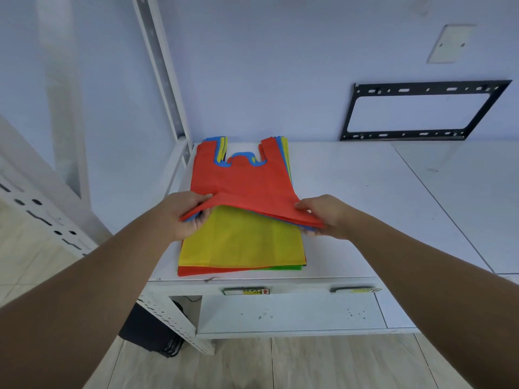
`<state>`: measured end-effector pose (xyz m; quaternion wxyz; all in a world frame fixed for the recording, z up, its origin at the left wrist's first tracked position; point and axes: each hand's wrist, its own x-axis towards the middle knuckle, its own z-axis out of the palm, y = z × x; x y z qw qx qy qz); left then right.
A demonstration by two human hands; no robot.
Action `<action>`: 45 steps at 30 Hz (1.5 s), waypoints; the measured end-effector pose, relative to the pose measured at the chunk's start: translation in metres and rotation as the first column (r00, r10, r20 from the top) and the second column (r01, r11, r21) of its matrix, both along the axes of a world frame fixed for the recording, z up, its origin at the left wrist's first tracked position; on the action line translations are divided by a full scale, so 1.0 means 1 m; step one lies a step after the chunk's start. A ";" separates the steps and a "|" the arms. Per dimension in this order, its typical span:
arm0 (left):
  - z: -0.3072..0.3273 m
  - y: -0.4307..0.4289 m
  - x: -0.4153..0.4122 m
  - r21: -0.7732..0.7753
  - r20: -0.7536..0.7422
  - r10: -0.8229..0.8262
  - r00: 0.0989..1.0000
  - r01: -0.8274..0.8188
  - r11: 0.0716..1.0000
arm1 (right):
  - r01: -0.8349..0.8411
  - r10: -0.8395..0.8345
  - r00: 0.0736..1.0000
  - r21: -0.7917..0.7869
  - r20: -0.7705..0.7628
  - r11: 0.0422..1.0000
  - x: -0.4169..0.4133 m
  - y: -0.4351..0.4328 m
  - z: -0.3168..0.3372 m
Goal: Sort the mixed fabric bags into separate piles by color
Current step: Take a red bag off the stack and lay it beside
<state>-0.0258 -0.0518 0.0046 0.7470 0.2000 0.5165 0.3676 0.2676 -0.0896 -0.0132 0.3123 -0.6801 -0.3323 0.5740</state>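
A stack of flat fabric bags lies at the left end of a white table [365,197]. On top is a red bag [241,183], its handles pointing to the wall. My left hand [185,214] pinches its near left corner and my right hand [325,217] pinches its near right corner, so the near edge is lifted. A thin blue layer shows under the lifted red edge in both grips. Below lies a yellow bag [241,240], then a red edge [196,272] and a green edge [283,268]. Blue and yellow handles [220,148] peek out at the far end.
A white perforated metal post [163,68] rises at the table's back left corner. On the wall at the right hangs a black metal bracket [421,110]. The table's bare white top stretches to the right of the stack. Below the front edge is a white panel [289,313].
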 end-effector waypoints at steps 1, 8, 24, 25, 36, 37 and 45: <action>0.000 -0.001 0.000 -0.003 0.011 -0.006 1.000 0.006 1.000 | 0.009 -0.009 0.999 -0.010 -0.038 1.000 0.001 -0.002 0.001; 0.005 -0.008 0.002 -0.027 0.045 -0.026 0.999 0.027 0.999 | 0.001 -0.003 0.999 -0.055 -0.044 0.998 -0.001 -0.010 0.009; 0.001 -0.003 -0.001 -0.010 -0.154 -0.081 0.985 0.081 0.997 | -0.062 0.075 0.987 -0.092 0.141 0.994 -0.004 -0.007 0.016; 0.001 -0.004 -0.002 -0.002 -0.207 -0.099 0.973 0.100 0.995 | -0.055 0.067 0.989 -0.094 0.131 0.994 -0.006 -0.007 0.017; -0.010 -0.004 0.009 0.087 -0.992 0.011 0.124 0.623 0.777 | 0.038 -0.062 0.984 -0.147 -0.165 0.988 -0.012 -0.001 0.026; -0.009 -0.009 0.016 0.110 -0.994 0.074 0.082 0.670 0.734 | 0.037 -0.064 0.982 -0.151 -0.176 0.988 -0.013 0.000 0.026; 0.015 -0.058 0.067 0.103 -0.978 0.202 0.054 0.966 0.239 | 0.091 -0.129 0.952 -0.142 -0.280 0.986 -0.019 0.004 0.025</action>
